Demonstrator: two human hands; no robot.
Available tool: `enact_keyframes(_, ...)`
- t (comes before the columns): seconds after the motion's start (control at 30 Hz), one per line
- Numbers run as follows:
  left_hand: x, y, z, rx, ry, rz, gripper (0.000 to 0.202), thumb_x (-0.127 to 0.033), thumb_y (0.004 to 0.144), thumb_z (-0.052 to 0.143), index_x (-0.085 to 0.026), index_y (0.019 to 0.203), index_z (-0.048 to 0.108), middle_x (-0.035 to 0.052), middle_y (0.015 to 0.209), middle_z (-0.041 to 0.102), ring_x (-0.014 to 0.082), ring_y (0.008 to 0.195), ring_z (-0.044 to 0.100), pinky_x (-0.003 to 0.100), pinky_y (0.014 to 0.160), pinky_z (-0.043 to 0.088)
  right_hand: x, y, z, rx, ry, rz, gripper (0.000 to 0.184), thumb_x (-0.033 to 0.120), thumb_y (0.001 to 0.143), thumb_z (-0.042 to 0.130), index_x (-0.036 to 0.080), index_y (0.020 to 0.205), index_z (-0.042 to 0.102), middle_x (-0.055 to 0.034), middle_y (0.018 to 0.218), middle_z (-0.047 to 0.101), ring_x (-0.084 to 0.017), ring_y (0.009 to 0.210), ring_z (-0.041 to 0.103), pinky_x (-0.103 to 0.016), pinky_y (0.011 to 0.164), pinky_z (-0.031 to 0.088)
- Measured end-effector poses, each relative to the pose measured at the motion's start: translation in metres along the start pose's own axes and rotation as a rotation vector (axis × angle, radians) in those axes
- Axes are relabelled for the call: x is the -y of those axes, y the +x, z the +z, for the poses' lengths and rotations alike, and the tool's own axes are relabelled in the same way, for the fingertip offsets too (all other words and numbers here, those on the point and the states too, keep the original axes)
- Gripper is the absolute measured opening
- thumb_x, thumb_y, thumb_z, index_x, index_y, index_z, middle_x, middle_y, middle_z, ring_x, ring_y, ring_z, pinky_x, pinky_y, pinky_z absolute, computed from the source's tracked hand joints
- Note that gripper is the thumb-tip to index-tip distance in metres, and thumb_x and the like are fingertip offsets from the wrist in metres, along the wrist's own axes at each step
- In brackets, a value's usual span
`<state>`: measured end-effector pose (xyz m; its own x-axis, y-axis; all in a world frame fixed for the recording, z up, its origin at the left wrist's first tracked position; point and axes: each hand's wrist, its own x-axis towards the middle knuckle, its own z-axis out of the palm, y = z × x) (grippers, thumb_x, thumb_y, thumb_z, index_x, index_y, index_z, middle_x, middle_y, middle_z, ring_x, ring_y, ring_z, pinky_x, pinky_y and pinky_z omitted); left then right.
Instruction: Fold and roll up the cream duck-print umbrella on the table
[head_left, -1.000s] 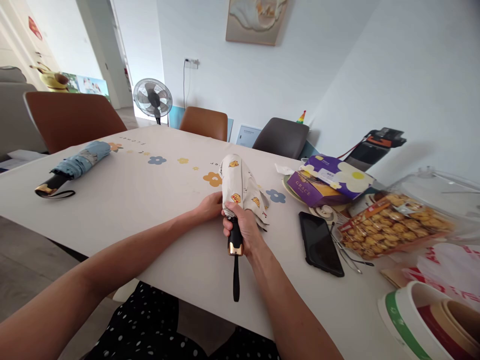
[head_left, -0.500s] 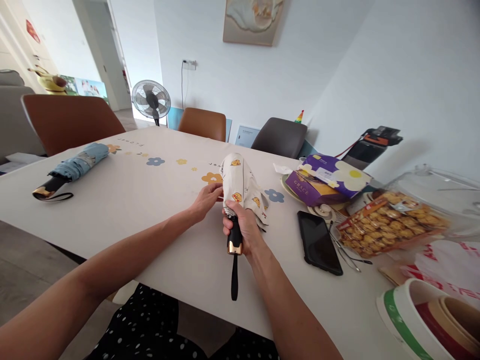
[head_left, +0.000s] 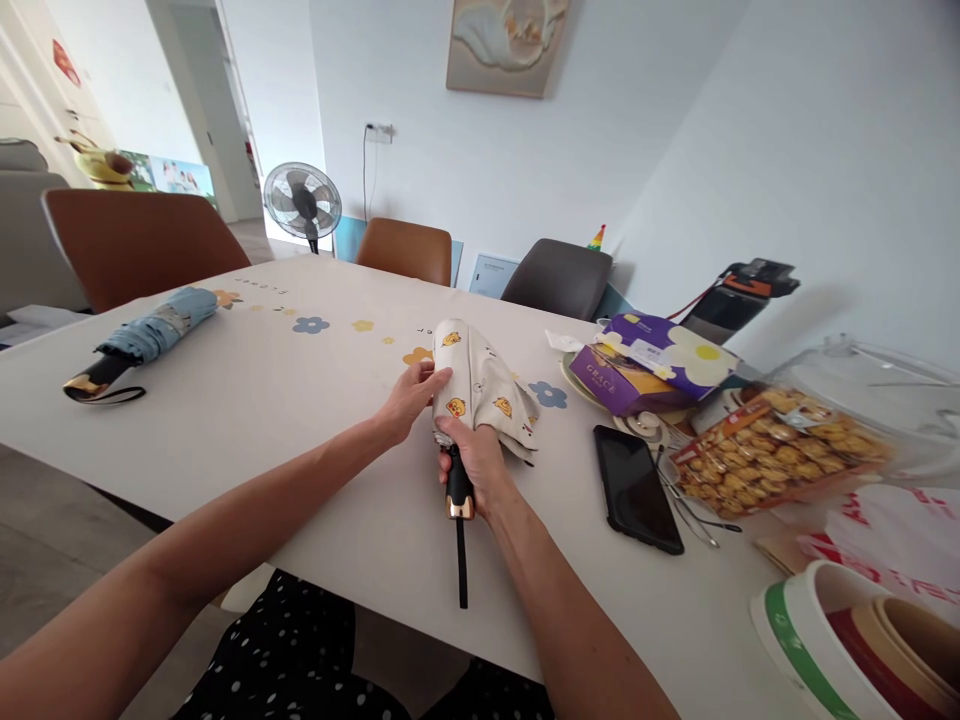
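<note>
A cream folding umbrella (head_left: 480,385) printed with yellow chicks lies collapsed over the table's middle, its canopy loose and fanned out to the right. My right hand (head_left: 474,455) is wrapped round its black handle and the lower canopy, and a black wrist strap (head_left: 462,565) hangs from the handle's gold-coloured end. At the canopy's left side, my left hand (head_left: 411,400) has its thumb on top of the fabric; its other fingers are partly hidden beside or under the cloth. A blue folded umbrella (head_left: 159,328) with a black and gold handle lies apart on the left.
On the right of the white table (head_left: 300,400) lie a black phone (head_left: 637,490), glasses (head_left: 694,510), a purple box (head_left: 622,375), a clear tub of cookies (head_left: 780,445) and tape rolls (head_left: 862,640). Chairs (head_left: 405,250) line the far side, with a fan (head_left: 303,203) behind.
The cream umbrella has shifted slightly left and turned, with more of its canopy spread to the right. My left thumb has come over onto the fabric; my right hand keeps its hold.
</note>
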<state>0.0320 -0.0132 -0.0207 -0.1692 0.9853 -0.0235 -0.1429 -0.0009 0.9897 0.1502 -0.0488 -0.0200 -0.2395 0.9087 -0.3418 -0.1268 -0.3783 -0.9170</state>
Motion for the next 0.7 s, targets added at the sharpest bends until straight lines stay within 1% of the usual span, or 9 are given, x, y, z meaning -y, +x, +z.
enact_keyframes(0.1,-0.002,-0.002,0.000,0.070,-0.013,-0.020,0.041,-0.045,0.072,0.063,-0.016,0.098,0.053,0.0078,0.099,0.064,0.0176,0.084,0.061,0.028,0.069,0.050,-0.001,-0.001,0.001,0.002,-0.015,-0.013,0.021,0.032,0.065,0.063,0.016,0.067,0.050,0.0044,0.043,0.046,-0.008,0.032,0.040,-0.022,0.028,0.037)
enact_keyframes(0.17,-0.002,-0.004,0.001,0.099,-0.052,-0.044,0.038,-0.044,0.070,0.065,-0.015,0.093,0.055,0.0076,0.094,0.065,0.0174,0.080,0.062,0.028,0.067,0.051,-0.001,-0.002,0.002,0.012,-0.030,-0.014,0.020,0.032,0.066,0.062,0.016,0.065,0.050,0.0041,0.042,0.045,-0.008,0.032,0.040,-0.022,0.028,0.037)
enact_keyframes(0.27,-0.003,-0.004,0.002,0.136,-0.165,-0.128,0.036,-0.042,0.068,0.068,-0.013,0.086,0.056,0.0092,0.086,0.067,0.0186,0.075,0.064,0.030,0.068,0.053,-0.003,-0.002,0.003,0.027,-0.078,-0.007,0.019,0.031,0.067,0.061,0.016,0.064,0.049,0.0039,0.039,0.044,-0.009,0.031,0.040,-0.022,0.027,0.037)
enact_keyframes(0.37,-0.002,-0.004,0.002,0.161,-0.292,-0.225,0.036,-0.036,0.065,0.071,-0.011,0.087,0.059,0.0116,0.083,0.068,0.0215,0.074,0.065,0.034,0.070,0.054,-0.007,-0.002,0.004,0.023,-0.154,-0.012,0.017,0.029,0.067,0.060,0.016,0.063,0.049,0.0037,0.037,0.043,-0.010,0.030,0.040,-0.022,0.026,0.037)
enact_keyframes(0.47,-0.001,-0.004,0.003,0.079,-0.343,-0.281,0.036,-0.028,0.061,0.073,-0.010,0.089,0.060,0.0117,0.081,0.068,0.0230,0.073,0.065,0.035,0.068,0.055,-0.011,-0.003,0.006,0.043,-0.192,-0.015,0.017,0.029,0.067,0.061,0.016,0.065,0.050,0.0031,0.038,0.044,-0.011,0.031,0.042,-0.022,0.026,0.037)
enact_keyframes(0.57,-0.001,-0.005,0.004,-0.029,-0.338,-0.280,0.033,-0.022,0.060,0.071,-0.011,0.089,0.059,0.0091,0.075,0.067,0.0223,0.071,0.065,0.034,0.065,0.055,-0.011,-0.005,0.007,0.095,-0.148,0.003,0.018,0.030,0.067,0.062,0.015,0.069,0.051,0.0033,0.041,0.046,-0.011,0.034,0.044,-0.022,0.029,0.040)
enact_keyframes(0.63,-0.003,-0.006,0.004,-0.059,-0.325,-0.269,0.032,-0.022,0.061,0.069,-0.011,0.090,0.058,0.0080,0.072,0.067,0.0220,0.069,0.065,0.033,0.064,0.055,-0.009,-0.007,0.007,0.134,-0.093,0.024,0.021,0.030,0.067,0.064,0.015,0.075,0.052,0.0034,0.043,0.047,-0.011,0.036,0.046,-0.023,0.031,0.043)
enact_keyframes(0.7,-0.007,-0.008,0.005,-0.051,-0.318,-0.277,0.031,-0.022,0.062,0.066,-0.012,0.090,0.057,0.0085,0.072,0.067,0.0226,0.069,0.065,0.033,0.062,0.054,-0.007,-0.009,0.007,0.178,-0.039,0.049,0.027,0.032,0.067,0.066,0.013,0.081,0.054,0.0025,0.047,0.050,-0.013,0.039,0.050,-0.026,0.034,0.047)
